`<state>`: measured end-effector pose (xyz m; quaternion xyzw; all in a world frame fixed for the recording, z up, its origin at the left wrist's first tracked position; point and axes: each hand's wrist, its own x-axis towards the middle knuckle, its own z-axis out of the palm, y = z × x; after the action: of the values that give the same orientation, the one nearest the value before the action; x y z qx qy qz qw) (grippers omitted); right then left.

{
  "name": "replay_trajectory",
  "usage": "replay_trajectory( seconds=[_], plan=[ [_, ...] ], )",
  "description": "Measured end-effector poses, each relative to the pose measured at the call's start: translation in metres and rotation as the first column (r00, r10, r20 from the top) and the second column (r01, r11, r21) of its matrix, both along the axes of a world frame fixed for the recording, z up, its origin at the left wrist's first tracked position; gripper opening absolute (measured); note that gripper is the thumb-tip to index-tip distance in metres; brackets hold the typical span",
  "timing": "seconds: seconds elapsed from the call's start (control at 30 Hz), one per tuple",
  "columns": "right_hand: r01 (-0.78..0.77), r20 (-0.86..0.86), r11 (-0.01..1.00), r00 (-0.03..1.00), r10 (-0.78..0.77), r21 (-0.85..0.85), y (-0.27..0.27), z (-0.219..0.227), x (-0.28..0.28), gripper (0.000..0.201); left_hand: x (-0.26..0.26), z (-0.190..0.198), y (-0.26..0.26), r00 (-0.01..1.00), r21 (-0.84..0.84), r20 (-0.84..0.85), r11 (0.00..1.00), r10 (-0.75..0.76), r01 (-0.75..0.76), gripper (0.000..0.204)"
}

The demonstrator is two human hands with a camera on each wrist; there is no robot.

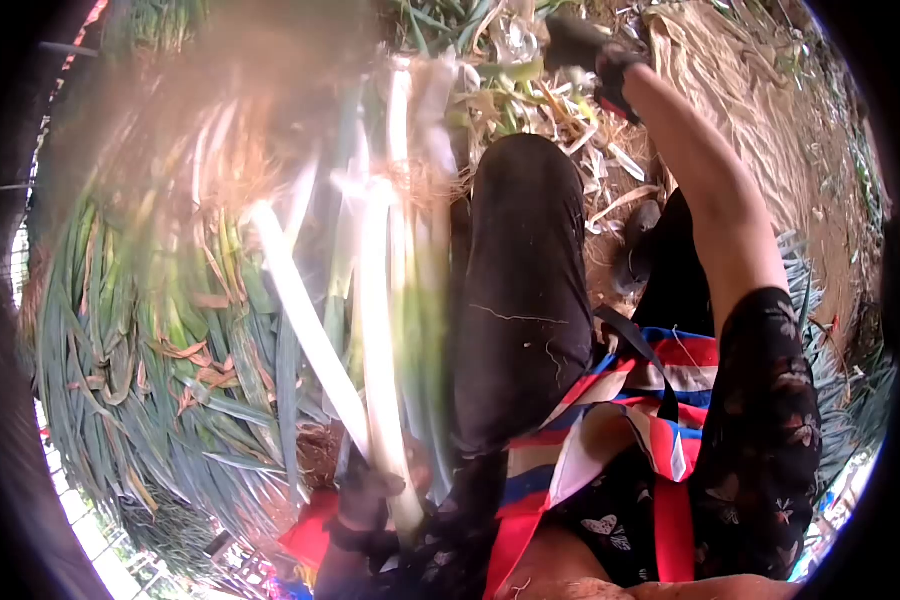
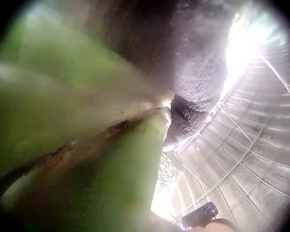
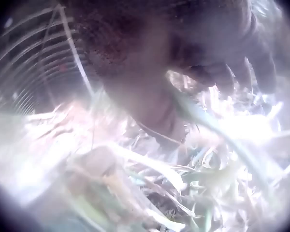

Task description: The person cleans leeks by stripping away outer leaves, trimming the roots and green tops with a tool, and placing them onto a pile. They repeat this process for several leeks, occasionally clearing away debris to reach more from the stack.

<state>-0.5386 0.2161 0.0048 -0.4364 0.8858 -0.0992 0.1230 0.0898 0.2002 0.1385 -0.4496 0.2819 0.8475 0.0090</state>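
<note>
In the head view, my left hand point(image 1: 370, 495), in a dark glove, grips white leek stalks point(image 1: 378, 330) at the bottom centre. Close up in the left wrist view, the gloved hand point(image 2: 193, 82) curls beside broad green leaves point(image 2: 77, 106); its fingertips are partly hidden. At the top of the head view, my dark-gloved right hand point(image 1: 580, 48) is over leaf scraps point(image 1: 540, 100). The right wrist view shows that hand point(image 3: 164, 63) blurred, thumb apart from the fingers, with a green leaf strip point(image 3: 217, 128) crossing below the gap.
A large heap of leeks point(image 1: 160, 370) lies on the left. Tan cloth point(image 1: 735, 100) covers ground at the upper right. A dark-trousered knee point(image 1: 530, 220) rises in the middle, beside a striped apron point(image 1: 570, 455). Blurred brown matter obscures the upper left.
</note>
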Motion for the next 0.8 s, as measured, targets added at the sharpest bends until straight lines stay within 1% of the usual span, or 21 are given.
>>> replay_trajectory(
  seconds=[0.03,0.1,0.13,0.17,0.2,0.23,0.27,0.3,0.33,0.37,0.4,0.47,0.5,0.53,0.57,0.6,0.63,0.67,0.7,0.77,0.8],
  plan=[
    [-0.069,-0.046,0.998,0.997,0.069,0.013,0.011,0.0,0.011,0.052,-0.005,-0.002,-0.002,0.997,-0.013,-0.049,0.999,-0.053,0.053,0.043],
    [-0.125,0.097,0.944,0.982,0.162,-0.305,0.031,0.04,0.065,0.079,-0.022,-0.003,-0.007,0.977,-0.041,-0.137,0.987,-0.161,0.156,0.043],
    [-0.082,0.295,0.901,0.929,0.224,-0.427,0.037,0.044,0.081,0.085,-0.032,-0.007,-0.007,0.958,-0.038,-0.216,0.982,-0.189,0.185,0.04],
    [-0.01,0.468,0.846,0.83,0.304,-0.533,0.042,0.046,0.093,0.091,-0.041,-0.004,-0.004,0.954,-0.05,-0.224,0.98,-0.201,0.195,0.041],
    [-0.123,0.363,0.797,0.842,0.4,-0.591,0.045,0.053,0.11,0.091,-0.05,0.003,0.0,0.949,-0.062,-0.228,0.976,-0.218,0.209,0.041],
    [-0.178,0.285,0.746,0.848,0.447,-0.641,0.049,0.055,0.121,0.09,-0.058,0.007,0.003,0.944,-0.073,-0.228,0.971,-0.237,0.226,0.042],
    [-0.234,0.202,0.691,0.85,0.487,-0.684,0.052,0.057,0.133,0.089,-0.064,0.008,0.001,0.926,-0.071,-0.233,0.955,-0.298,0.289,0.046],
    [-0.212,0.241,0.681,0.828,0.506,-0.701,0.057,0.057,0.137,0.082,-0.072,0.011,0.004,0.926,-0.094,-0.197,0.946,-0.322,0.309,0.046],
    [-0.106,0.388,0.695,0.765,0.514,-0.711,0.062,0.054,0.139,0.075,-0.081,0.016,0.008,0.926,-0.117,-0.162,0.938,-0.341,0.325,0.046],
    [0.06,0.581,0.72,0.638,0.506,-0.692,0.066,0.052,0.142,0.069,-0.089,0.02,0.012,0.927,-0.138,-0.125,0.931,-0.354,0.337,0.045],
    [0.215,0.72,0.733,0.492,0.49,-0.646,0.07,0.049,0.146,0.064,-0.094,0.021,0.012,0.917,-0.147,-0.062,0.913,-0.393,0.381,0.047],
    [0.352,0.686,0.597,0.482,0.545,-0.721,0.071,0.049,0.15,0.051,-0.104,0.02,0.017,0.89,-0.248,0.023,0.86,-0.456,0.447,0.048],
    [0.379,0.715,0.623,0.518,0.47,-0.684,0.073,0.051,0.149,0.046,-0.11,0.016,0.02,0.87,-0.294,0.065,0.824,-0.488,0.484,0.049],
    [0.284,0.657,0.758,0.714,0.241,-0.587,0.076,0.052,0.148,0.041,-0.11,0.014,0.025,0.859,-0.353,0.113,0.788,-0.499,0.504,0.049],
    [0.219,0.379,0.784,0.925,0.023,-0.581,0.081,0.041,0.134,0.028,-0.111,0.012,0.031,0.847,-0.408,0.163,0.747,-0.507,0.525,0.049],
    [0.173,0.033,0.82,0.982,-0.185,-0.545,0.085,0.024,0.109,0.019,-0.119,0.023,0.034,0.821,-0.373,0.199,0.734,-0.535,0.568,0.048],
    [0.212,-0.079,0.852,0.956,-0.282,-0.48,0.098,0.012,0.085,0.019,-0.123,0.031,0.036,0.792,-0.333,0.231,0.719,-0.565,0.61,0.048],
    [0.243,-0.088,0.868,0.947,-0.309,-0.434,0.112,0.005,0.069,0.018,-0.107,0.027,0.03,0.779,-0.322,0.123,0.718,-0.614,0.617,0.022],
    [0.258,-0.082,0.876,0.945,-0.316,-0.407,0.125,0.0,0.057,0.018,-0.096,0.034,0.035,0.778,-0.363,0.263,0.689,-0.57,0.627,0.043],
    [0.196,-0.061,0.873,0.967,-0.248,-0.446,0.133,-0.001,0.063,0.018,-0.053,0.025,0.021,0.884,-0.238,0.181,0.854,-0.43,0.464,0.056],
    [0.163,-0.05,0.855,0.975,-0.214,-0.492,0.138,0.011,0.081,0.018,-0.056,0.029,0.024,0.929,-0.211,0.141,0.907,-0.341,0.365,0.064]
  ],
)
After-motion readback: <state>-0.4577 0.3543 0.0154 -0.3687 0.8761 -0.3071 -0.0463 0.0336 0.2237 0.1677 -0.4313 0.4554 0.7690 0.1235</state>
